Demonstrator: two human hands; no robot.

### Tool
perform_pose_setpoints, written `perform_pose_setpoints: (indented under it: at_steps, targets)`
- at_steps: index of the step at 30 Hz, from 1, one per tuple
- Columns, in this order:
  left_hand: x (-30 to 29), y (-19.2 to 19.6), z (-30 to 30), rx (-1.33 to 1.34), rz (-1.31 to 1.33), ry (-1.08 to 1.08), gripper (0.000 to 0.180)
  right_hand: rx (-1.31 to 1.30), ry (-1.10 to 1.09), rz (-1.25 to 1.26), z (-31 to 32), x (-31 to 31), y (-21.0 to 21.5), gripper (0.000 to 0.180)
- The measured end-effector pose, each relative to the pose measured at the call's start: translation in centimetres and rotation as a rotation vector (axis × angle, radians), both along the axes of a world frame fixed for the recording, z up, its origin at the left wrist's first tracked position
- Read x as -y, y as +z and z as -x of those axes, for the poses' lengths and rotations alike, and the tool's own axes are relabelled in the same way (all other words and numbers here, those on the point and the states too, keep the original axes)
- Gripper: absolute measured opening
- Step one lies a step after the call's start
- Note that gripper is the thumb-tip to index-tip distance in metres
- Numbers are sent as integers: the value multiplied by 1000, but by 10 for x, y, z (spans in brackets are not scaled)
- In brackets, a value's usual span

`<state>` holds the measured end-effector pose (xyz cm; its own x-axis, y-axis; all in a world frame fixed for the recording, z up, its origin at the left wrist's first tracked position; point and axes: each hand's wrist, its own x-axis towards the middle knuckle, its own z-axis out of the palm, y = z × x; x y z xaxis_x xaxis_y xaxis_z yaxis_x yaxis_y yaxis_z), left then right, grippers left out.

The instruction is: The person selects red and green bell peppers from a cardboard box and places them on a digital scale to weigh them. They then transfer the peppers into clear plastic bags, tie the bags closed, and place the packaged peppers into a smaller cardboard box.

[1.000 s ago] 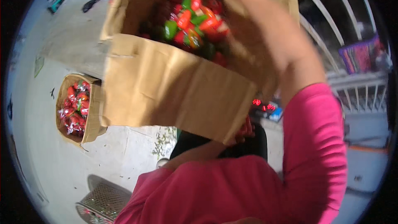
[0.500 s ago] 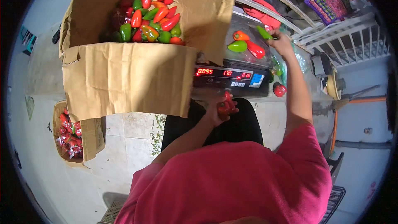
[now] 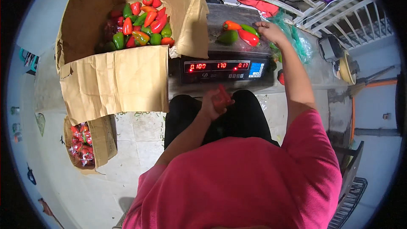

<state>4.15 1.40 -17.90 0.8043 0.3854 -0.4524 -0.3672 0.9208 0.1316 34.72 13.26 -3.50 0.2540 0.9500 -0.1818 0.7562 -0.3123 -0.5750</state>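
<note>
My left hand is closed round red peppers in front of the scale; its fingers are partly hidden, and I cannot tell how many it holds. My right hand reaches over the scale's dark pan, fingers stretched out beside a slim green pepper. That pepper lies on the pan among an orange pepper, a red pepper and a rounder green pepper. The black scale faces me with lit red digits.
A large open cardboard box of red, green and orange peppers stands left of the scale. On the floor, a smaller box holds bagged red peppers. Clear plastic bags and a white railing lie beyond my right arm.
My right hand has brought the slim green pepper left onto the pan, and its fingers have loosened. The scale's digits have changed. My left hand still grips red pepper; the whole view has shifted.
</note>
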Motion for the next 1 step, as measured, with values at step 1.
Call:
perform_pose_setpoints:
  at_steps: [1]
  targets:
    - [1,0,-1,0,0,-6,43,6,-3,11,-4,1,-1,45]
